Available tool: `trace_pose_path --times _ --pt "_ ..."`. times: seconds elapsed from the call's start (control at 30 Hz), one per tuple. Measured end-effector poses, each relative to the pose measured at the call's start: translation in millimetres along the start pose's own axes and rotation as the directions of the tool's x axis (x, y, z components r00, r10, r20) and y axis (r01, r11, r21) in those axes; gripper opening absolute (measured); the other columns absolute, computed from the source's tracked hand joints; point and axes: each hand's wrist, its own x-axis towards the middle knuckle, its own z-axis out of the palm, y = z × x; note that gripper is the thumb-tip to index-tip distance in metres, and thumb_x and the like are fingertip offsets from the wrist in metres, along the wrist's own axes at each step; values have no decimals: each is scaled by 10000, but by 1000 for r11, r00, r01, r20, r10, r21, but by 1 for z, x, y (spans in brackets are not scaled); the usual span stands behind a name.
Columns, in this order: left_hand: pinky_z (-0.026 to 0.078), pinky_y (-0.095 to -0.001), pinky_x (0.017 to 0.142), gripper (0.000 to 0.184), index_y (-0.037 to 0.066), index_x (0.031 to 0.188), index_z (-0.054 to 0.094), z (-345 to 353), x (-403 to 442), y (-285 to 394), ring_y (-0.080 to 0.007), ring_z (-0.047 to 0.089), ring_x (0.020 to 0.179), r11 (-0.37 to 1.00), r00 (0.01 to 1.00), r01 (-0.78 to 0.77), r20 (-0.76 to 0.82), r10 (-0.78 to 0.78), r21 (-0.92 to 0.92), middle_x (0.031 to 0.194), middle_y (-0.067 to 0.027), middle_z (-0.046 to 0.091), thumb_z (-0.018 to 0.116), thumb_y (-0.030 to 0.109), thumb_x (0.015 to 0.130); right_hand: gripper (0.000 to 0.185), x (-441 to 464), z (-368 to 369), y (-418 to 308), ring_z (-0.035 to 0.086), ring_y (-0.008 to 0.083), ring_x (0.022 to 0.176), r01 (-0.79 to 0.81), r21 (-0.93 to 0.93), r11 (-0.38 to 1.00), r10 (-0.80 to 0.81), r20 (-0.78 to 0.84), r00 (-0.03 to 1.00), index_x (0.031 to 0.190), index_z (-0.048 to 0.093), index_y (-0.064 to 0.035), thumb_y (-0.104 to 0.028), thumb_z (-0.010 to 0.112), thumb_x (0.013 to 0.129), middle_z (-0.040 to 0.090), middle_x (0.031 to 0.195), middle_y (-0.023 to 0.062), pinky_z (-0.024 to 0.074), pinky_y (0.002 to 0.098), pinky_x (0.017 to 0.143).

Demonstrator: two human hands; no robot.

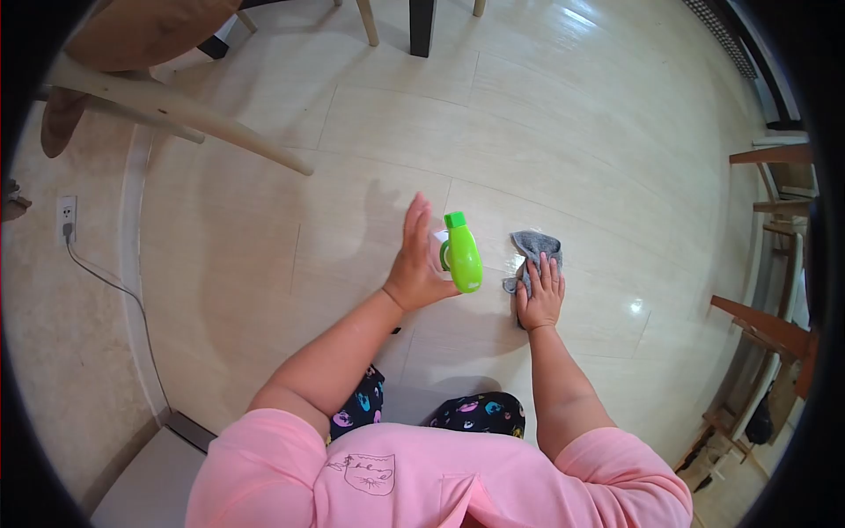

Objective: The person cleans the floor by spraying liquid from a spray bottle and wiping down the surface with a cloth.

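Note:
A bright green plastic bottle (464,255) with a green cap is in my left hand (412,264), above the tiled floor. The thumb passes under the bottle's lower end while the fingers stretch up beside it. Something white shows between the palm and the bottle, partly hidden. Flat on a crumpled grey cloth (537,245) lies my right hand (541,295), its fingers outstretched. The cloth rests on the floor to the right of the bottle, and the hand covers part of it.
A pale wooden leg (220,132) slants across the upper left. By the left wall, a cord runs down from an outlet (67,216) towards a grey box-like thing (150,484). Brown wooden furniture parts (766,326) stand along the right. A dark leg (422,26) stands at the top.

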Motion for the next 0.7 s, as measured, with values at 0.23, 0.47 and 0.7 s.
trace_pose_path --times 0.23,0.47,0.7 --pt "443 -429 986 759 34 1360 393 6 31 21 -353 492 1211 986 963 141 -245 -115 91 1309 -188 461 815 216 756 522 2 -1 -1 263 255 1460 -12 -11 1000 12 10 1000 1401 518 -224 -393 536 907 340 1566 26 158 461 1177" --pt "439 -329 950 522 -31 1325 439 -87 58 -41 -202 557 1067 764 616 583 -463 -637 -275 1205 -105 556 660 225 926 510 1 2 0 263 252 1460 -7 -18 1000 6 -2 1000 1395 522 -224 -396 528 915 338 1567 25 151 460 1178" --pt "468 -315 882 459 5 1293 488 -96 58 -45 -157 580 980 673 542 605 -399 -739 -425 1092 -67 603 663 185 908 519 0 2 0 265 250 1459 -15 -22 1000 15 -1 1000 1407 510 -228 -400 524 917 340 1566 21 151 454 1176"
